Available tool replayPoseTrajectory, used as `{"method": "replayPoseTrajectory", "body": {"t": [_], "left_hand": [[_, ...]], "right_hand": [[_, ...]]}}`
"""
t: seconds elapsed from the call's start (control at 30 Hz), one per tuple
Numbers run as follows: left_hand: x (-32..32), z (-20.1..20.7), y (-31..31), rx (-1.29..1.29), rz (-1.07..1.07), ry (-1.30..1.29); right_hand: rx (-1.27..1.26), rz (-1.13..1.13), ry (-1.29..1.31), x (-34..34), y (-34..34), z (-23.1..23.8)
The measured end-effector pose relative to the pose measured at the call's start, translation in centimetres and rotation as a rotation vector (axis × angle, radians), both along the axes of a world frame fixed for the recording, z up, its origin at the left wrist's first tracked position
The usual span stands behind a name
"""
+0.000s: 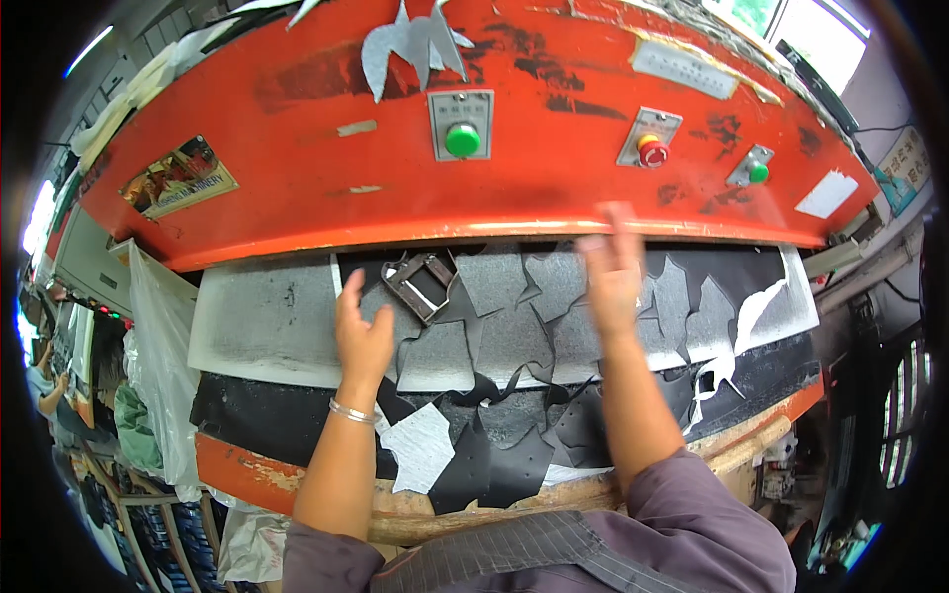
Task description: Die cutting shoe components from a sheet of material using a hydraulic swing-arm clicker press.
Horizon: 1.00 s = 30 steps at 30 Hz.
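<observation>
My left hand [363,334] is raised over the pale cutting board [262,316], its thumb and fingers apart and nothing in them. Just right of it a metal cutting die [423,287] lies on the board, at the edge of a black sheet [717,265] with shaped gaps cut through it. My right hand [613,269] is farther right, near the red machine beam. It is blurred by motion, with fingers stretched out and no object visible in it. Narrow black strips hang over the board's near edge. Nearest me lie cut black pieces [514,465] and a white piece [420,450].
The red beam [326,188] spans the far side, close above the board. It carries a large green button [463,140], a red stop knob [652,151] and a small green button [758,173]. White scraps [759,314] lie at right. Clear plastic sheeting [158,346] hangs at left.
</observation>
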<state>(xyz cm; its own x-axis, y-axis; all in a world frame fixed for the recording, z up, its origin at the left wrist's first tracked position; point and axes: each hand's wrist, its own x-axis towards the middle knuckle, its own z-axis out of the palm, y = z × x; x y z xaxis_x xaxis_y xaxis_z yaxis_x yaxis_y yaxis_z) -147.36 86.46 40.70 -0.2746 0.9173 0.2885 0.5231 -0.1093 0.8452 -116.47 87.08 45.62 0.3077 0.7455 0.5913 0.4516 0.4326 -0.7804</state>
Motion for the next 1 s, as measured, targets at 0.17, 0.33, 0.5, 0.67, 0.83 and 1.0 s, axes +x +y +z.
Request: {"method": "replayPoseTrajectory", "body": {"t": [0.17, 0.33, 0.5, 0.67, 0.83, 1.0], "left_hand": [[7.4, 10.7, 0.0, -0.022, -0.607, -0.177], [11.1, 18.0, 1.5, 0.017, -0.61, 0.179], [8.3, 12.2, -7.4, 0.152, -0.64, 0.207], [0.7, 5.5, -21.6, -0.339, -0.658, 0.498], [-1.7, 1.7, -30.8, -0.242, -0.534, 0.491], [-0.2, 0.7, -31.6, -0.057, -0.273, 0.54]], "right_hand": [[0.38, -0.447, 0.548, 14.0, 1.4, 7.3], [0.2, -0.896, 0.121, 25.9, 2.5, 8.7], [0.219, -0.381, 0.338, 16.8, -7.0, 8.3], [0.175, -0.271, 0.292, 17.3, -12.7, 6.4], [0.132, 0.04, 0.029, 3.8, -14.5, 7.6], [-0.281, 0.477, -0.121, -12.1, -16.5, 2.9]]}}
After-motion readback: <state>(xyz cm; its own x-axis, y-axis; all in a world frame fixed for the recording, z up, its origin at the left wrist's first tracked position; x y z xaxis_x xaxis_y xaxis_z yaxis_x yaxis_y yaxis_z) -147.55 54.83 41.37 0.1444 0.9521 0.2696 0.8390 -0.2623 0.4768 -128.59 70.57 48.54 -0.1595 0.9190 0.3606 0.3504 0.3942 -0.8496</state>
